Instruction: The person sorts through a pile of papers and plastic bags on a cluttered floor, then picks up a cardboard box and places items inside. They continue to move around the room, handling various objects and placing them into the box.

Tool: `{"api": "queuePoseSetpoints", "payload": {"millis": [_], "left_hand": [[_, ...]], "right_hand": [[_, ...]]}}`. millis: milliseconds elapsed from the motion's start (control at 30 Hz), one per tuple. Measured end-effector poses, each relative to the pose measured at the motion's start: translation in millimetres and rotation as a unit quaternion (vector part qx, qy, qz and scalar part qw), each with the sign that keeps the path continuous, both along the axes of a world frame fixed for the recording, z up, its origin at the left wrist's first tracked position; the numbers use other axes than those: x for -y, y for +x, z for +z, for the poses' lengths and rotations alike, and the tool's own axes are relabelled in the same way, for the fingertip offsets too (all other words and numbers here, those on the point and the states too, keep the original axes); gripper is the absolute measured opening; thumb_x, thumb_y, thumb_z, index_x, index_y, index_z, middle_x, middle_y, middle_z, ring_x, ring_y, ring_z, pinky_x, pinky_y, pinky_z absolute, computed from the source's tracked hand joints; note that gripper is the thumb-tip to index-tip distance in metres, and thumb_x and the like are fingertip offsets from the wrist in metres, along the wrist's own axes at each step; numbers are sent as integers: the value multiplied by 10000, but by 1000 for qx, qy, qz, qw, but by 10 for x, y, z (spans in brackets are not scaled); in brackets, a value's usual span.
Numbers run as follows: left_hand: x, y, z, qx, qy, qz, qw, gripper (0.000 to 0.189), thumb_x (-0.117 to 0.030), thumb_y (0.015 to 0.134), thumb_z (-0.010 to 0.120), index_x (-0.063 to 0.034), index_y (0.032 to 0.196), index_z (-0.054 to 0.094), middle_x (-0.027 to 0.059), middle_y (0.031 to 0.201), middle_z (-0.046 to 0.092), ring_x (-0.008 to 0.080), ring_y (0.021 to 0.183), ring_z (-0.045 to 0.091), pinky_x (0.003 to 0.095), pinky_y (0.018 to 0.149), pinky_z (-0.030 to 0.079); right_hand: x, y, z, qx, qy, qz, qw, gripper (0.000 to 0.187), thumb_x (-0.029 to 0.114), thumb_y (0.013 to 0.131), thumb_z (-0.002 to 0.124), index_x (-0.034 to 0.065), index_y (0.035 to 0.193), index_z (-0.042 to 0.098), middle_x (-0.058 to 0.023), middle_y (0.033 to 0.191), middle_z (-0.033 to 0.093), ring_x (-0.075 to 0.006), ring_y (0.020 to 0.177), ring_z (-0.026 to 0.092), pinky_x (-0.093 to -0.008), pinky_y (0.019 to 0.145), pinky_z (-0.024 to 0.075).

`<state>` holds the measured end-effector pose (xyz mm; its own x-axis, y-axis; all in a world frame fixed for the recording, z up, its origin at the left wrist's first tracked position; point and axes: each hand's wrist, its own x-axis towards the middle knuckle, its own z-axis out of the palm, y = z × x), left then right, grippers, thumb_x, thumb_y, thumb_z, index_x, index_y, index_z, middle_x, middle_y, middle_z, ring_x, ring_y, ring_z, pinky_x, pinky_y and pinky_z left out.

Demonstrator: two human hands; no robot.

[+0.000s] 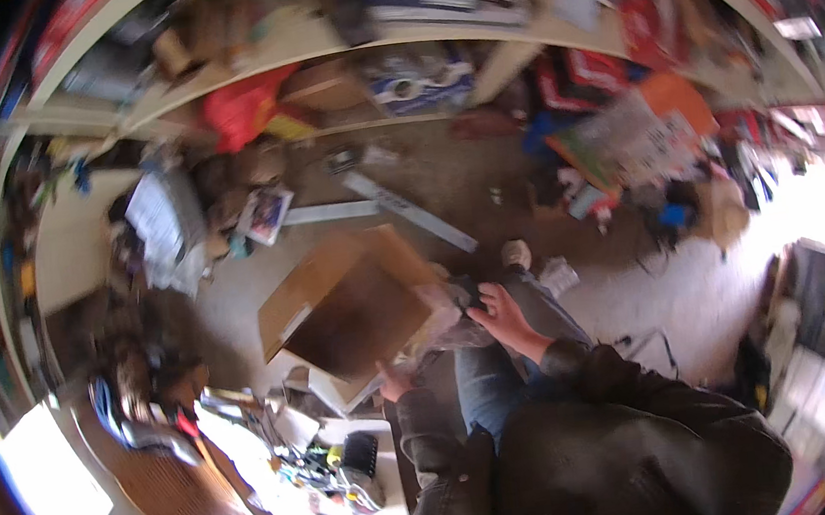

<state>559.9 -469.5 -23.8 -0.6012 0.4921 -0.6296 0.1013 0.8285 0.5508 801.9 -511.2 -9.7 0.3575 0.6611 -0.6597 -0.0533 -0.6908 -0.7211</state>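
An open cardboard box (358, 316) is tilted in front of me, its dark inside facing up and its flaps spread. My left hand (395, 381) grips the near edge of the box, thumb showing and the other fingers largely hidden. Crumpled clear plastic (458, 332) hangs along the right side of the box. Just right of that plastic, my right hand (506, 319) has its thumb and bent fingers on a small dark object (467, 293), too blurred to name.
Two flat strips, one a pale bar (411, 212), lie on the concrete floor (612, 289). Loaded wooden shelving (300, 47) spans the far side. A cluttered white table (379, 442) stands at lower left. An orange and grey bag (633, 132) is at right.
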Motion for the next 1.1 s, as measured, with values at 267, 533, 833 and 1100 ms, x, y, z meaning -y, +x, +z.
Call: {"api": "queuePoseSetpoints", "payload": {"millis": [267,533,833,1100], "left_hand": [[126,404,7,138,47,110,983,666,-443,750,664,157,997,519,137,783,552,201,480,509,351,369,442],[251,1050,136,-24,-5,-142,990,754,-535,710,654,148,989,497,169,757,562,234,488,532,324,389,427],[588,2303,558,18,-37,-327,944,561,-515,758,617,23,871,504,68,545,468,155,384,432,267,333,329],[507,2752,352,160,-93,-487,854,451,-468,812,572,-40,951,579,30,600,482,111,440,420,243,369,300]], "right_hand": [[906,502,125,8,-72,-122,990,469,176,805,644,-23,1163,416,-166,1108,530,-218,1010,555,-304,799,474],[2346,869,-98,-88,5,-231,969,325,176,842,594,-23,1082,503,-79,844,605,-132,727,609,-240,607,477],[3291,979,258,-83,-68,-383,918,268,264,821,605,17,925,620,-3,636,546,-72,552,482,-236,497,384],[3404,767,-113,-27,13,-553,833,218,202,822,578,-2,894,614,-24,698,572,-77,603,523,-236,541,428]]}}
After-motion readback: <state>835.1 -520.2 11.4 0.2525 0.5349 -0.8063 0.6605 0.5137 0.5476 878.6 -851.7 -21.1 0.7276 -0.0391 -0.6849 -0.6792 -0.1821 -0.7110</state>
